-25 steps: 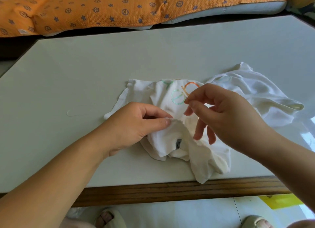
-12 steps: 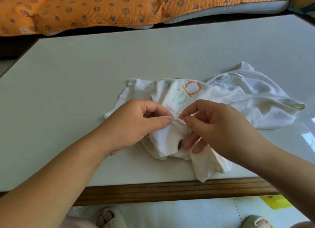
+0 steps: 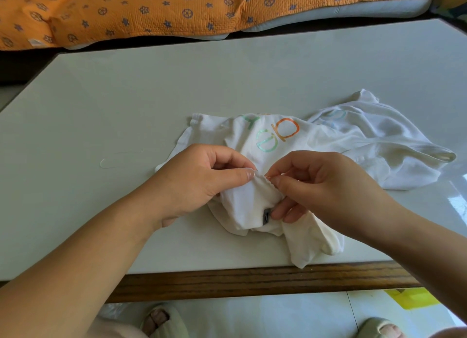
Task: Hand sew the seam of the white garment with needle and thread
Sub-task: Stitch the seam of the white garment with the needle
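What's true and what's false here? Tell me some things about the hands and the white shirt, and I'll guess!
1. The left hand pinches a fold of the white garment. True.
2. The right hand lies flat on the table. False: its fingertips pinch the needle at the fold.
3. Coloured letters are printed on the garment. True.
4. The quilt beyond the table is plain blue. False: it is orange with small dark patterns.

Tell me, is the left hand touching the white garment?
Touching. The head view shows the left hand pinching a fold of the white garment between thumb and forefinger.
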